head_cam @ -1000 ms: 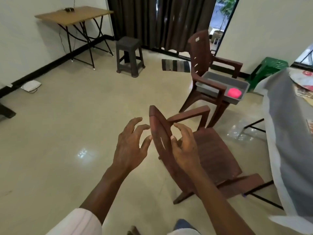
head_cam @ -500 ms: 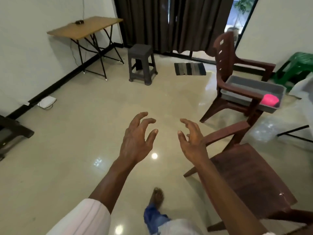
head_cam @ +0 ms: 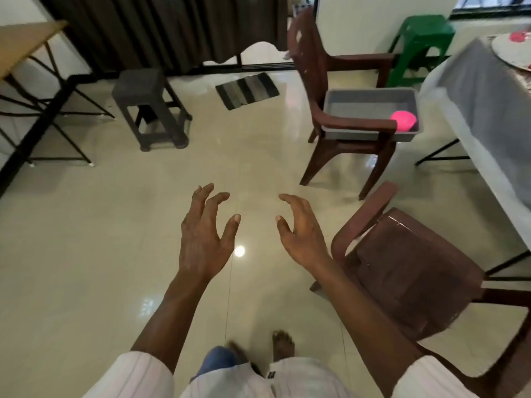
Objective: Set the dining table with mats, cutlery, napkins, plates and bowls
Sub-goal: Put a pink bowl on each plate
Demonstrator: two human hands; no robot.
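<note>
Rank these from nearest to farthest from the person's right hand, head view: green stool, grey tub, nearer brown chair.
From the right hand:
1. nearer brown chair, just to its right.
2. grey tub, ahead on the farther chair.
3. green stool, farthest back, rightward.

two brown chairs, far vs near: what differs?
The far chair carries a grey tub with a pink item in it; the near chair has a bare seat. The far chair shows its backrest and legs; the near chair is cropped by the frame edge. The near chair is beside the right hand; the far chair stands beyond it. Both are brown armchairs.
</note>
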